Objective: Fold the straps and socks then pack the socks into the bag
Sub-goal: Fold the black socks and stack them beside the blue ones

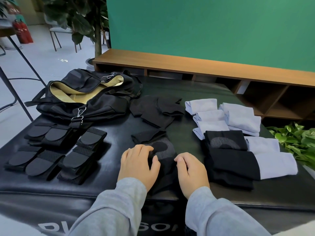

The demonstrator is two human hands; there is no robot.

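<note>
A black sock with a grey patch (163,150) lies on the black padded table (119,138) near its front edge. My left hand (139,165) presses on the sock's left side, fingers lightly bent. My right hand (191,171) rests on its right side, fingers curled at the edge. Several folded black straps (56,150) lie in rows at the left. The black bag (88,96) stands open at the back left, its tan lining showing. Folded black socks (158,110) sit in the middle. Folded pale blue socks (225,116) and black socks (231,159) are stacked at the right.
A green leafy plant (296,142) stands at the table's right edge. A low wooden shelf (204,68) runs along a green wall behind the table. A potted tree, chairs and red fire extinguishers stand on the floor at the far left.
</note>
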